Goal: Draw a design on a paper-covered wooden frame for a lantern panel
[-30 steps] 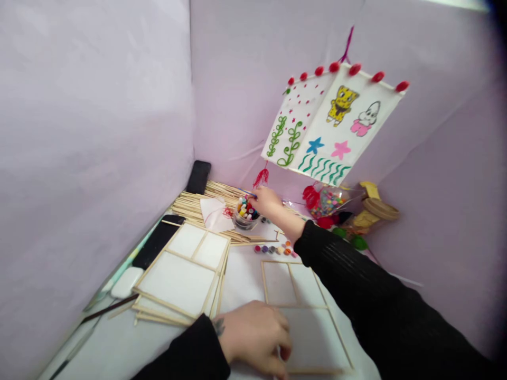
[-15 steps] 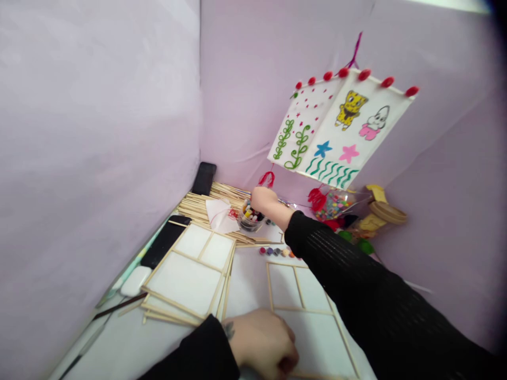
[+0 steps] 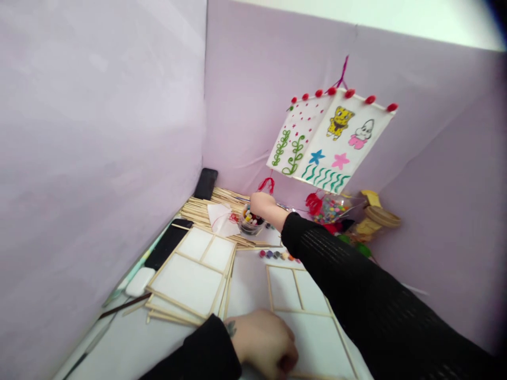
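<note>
My right hand point(image 3: 262, 204) reaches far over the table and hovers at the rim of a clear cup of coloured markers point(image 3: 250, 221), fingers curled over the marker tips; I cannot tell whether it grips one. My left hand point(image 3: 266, 343) rests near the front edge with its fingers curled down on a white paper panel framed with thin wooden sticks point(image 3: 312, 322). Both arms wear black sleeves.
A stack of similar framed panels point(image 3: 190, 273) lies at left. Loose wooden sticks point(image 3: 206, 207), a row of small paint pots point(image 3: 279, 255), two black phones point(image 3: 206, 183), a jar of beads point(image 3: 333, 207) and a hanging painted paper lantern point(image 3: 328, 140) fill the back. Purple walls close in.
My right hand has shifted a little left onto the marker cup. The view has tilted up slightly. My left hand stays on the panel.
</note>
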Demonstrator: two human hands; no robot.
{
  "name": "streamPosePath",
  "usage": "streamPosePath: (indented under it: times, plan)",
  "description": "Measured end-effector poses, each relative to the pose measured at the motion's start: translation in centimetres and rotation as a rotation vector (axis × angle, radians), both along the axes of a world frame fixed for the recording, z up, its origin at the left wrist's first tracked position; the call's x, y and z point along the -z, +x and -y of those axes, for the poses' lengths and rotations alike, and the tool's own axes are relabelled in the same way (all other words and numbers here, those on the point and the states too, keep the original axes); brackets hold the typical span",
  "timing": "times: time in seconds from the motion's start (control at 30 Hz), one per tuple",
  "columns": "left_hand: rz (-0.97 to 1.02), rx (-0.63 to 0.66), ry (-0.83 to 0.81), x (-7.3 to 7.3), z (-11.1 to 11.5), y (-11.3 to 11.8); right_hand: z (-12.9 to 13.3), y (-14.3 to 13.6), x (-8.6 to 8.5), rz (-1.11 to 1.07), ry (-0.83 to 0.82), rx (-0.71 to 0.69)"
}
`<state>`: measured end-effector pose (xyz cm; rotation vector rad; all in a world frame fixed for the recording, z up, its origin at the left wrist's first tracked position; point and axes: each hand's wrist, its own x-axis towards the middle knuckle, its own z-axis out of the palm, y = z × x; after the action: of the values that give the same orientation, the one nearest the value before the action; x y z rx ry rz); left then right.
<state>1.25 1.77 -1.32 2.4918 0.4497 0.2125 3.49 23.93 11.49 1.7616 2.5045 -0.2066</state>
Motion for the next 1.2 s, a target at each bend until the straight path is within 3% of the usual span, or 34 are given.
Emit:
streamPosePath:
  times: [0.1,0.17,0.2,0.27,0.37,0.43,0.5,0.6,0.7,0.83,0.97,1.03,1.13,1.2]
  plan:
    - [0.046,-0.004,-0.052,0.1,-0.1,0.0,0.5,-0.1,-1.4,0.001,0.096,0.013]
    - [0.154,-0.010,-0.194,-0.1,-0.1,0.0,1.6,0.4,-2.7,-0.015,0.172,0.007]
    - [0.237,-0.047,-0.303,-0.3,-0.1,0.2,2.6,1.0,-3.3,-0.033,0.216,-0.006]
    - [0.479,-0.239,-0.569,-0.9,-0.1,0.5,5.4,2.8,-3.7,-0.100,0.342,-0.058]
    - [0.988,-0.649,-0.957,-2.2,-0.4,1.0,11.0,6.9,-1.8,-0.489,0.608,-0.281]
    - [1.310,-0.816,-1.123,-3.0,-0.6,1.1,14.2,9.5,0.9,-0.670,0.619,-0.381]
    - [1.463,-0.930,-1.164,-3.6,-0.8,1.1,16.4,11.4,3.8,-0.755,0.621,-0.422]
    - [1.458,-1.050,-1.097,-4.1,-1.3,0.6,17.6,12.7,6.6,-0.851,0.566,-0.417]
    - [1.446,-1.159,-0.965,-4.3,-2.1,-0.6,17.2,12.9,7.7,-0.825,0.498,-0.477]
    - [1.304,-1.354,-0.763,-3.8,-3.1,-2.0,16.3,12.6,8.3,-0.555,0.303,-0.773]
    - [0.930,-1.325,-0.621,-4.0,-3.1,-2.6,15.6,11.5,8.7,-0.419,0.193,-0.987]
    - [0.745,-1.284,-0.493,-4.9,-3.0,-3.4,15.4,11.1,8.4,-0.525,0.187,-0.900]
    - [0.521,-1.315,-0.248,-6.5,-3.0,-5.1,15.5,11.1,7.7,-0.823,0.136,-0.524]
    - [0.391,-1.356,-0.123,-6.9,-2.5,-5.5,15.8,11.7,7.3,-1.043,-0.055,-0.310]
